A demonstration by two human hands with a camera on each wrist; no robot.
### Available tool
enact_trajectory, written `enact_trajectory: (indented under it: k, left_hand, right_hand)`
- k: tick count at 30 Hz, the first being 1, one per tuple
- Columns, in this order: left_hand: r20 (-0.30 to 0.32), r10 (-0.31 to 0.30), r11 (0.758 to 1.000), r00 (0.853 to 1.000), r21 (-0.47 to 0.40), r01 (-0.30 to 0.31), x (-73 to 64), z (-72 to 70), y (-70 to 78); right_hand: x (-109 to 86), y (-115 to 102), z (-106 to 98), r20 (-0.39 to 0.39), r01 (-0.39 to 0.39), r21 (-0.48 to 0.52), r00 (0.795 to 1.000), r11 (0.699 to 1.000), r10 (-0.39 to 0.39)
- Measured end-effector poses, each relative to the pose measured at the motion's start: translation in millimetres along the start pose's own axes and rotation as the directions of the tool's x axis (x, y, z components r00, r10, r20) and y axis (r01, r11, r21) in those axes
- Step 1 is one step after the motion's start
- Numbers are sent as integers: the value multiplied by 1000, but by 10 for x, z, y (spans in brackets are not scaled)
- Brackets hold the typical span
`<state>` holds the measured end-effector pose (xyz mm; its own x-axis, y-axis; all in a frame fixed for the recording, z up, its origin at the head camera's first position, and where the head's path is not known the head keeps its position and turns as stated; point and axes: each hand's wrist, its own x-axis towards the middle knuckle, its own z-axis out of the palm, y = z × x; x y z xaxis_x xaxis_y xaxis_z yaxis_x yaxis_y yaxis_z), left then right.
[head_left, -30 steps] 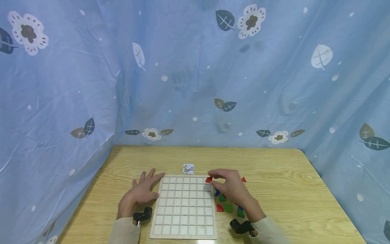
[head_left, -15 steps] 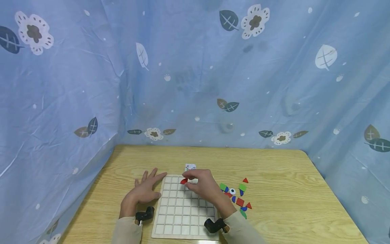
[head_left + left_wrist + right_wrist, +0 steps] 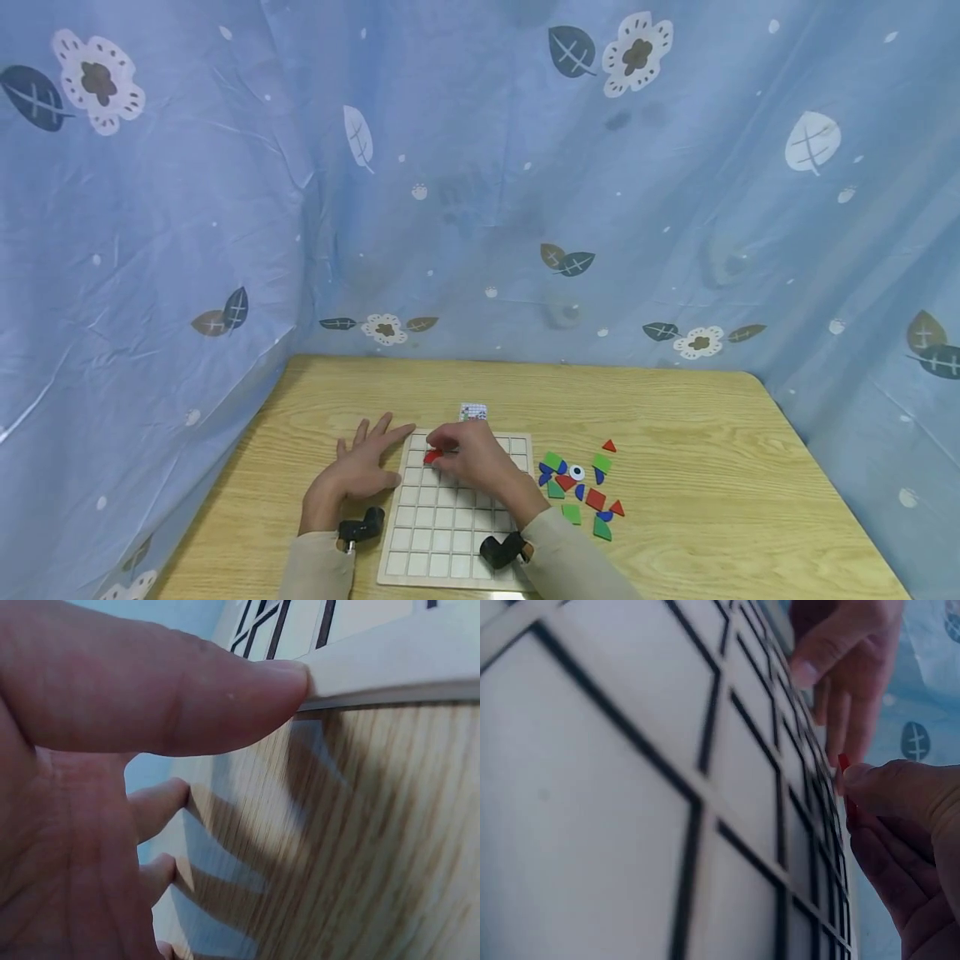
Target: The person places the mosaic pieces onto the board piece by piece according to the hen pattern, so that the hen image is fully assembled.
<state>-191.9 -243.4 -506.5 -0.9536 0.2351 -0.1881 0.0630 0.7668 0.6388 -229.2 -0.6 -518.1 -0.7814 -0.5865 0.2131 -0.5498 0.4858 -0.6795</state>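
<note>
A pale wooden board [image 3: 405, 562] with a grid of square cells lies on the table. My right hand [image 3: 477, 457] is over its upper left cells, pinching a red quarter-circle tile [image 3: 432, 457] between thumb and fingers. Seen edge-on in the right wrist view, the red tile [image 3: 850, 814] looks thin; whether it touches the board cannot be told. My left hand [image 3: 356, 469] rests on the table with fingers spread, its thumb and index fingertip against the board's left edge. In the left wrist view the thumb [image 3: 225, 697] presses on the board's side [image 3: 390, 664].
Several loose tiles lie right of the board, among them a red square [image 3: 596, 499], a green square [image 3: 572, 514], a red triangle [image 3: 609, 446] and a white ring with a dark centre [image 3: 577, 472]. A small printed grid card [image 3: 472, 411] lies behind the board. A blue curtain [image 3: 480, 167] hangs behind.
My right hand has carried the red quarter-circle tile leftwards from the board's upper right to its upper left, uncovering the loose tiles. My left hand has stayed at the board's edge.
</note>
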Motion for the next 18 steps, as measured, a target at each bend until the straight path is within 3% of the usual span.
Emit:
enact_trajectory:
  k: [9, 18]
  left_hand:
    - [-11, -10, 1000, 1000, 11, 10, 14, 12, 4]
    - [1, -1, 1000, 1000, -3, 1, 20, -2, -2]
  right_hand:
    - [11, 6, 42, 26, 17, -93, 1000, 996, -15]
    - [16, -14, 42, 31, 44, -105, 999, 994, -41]
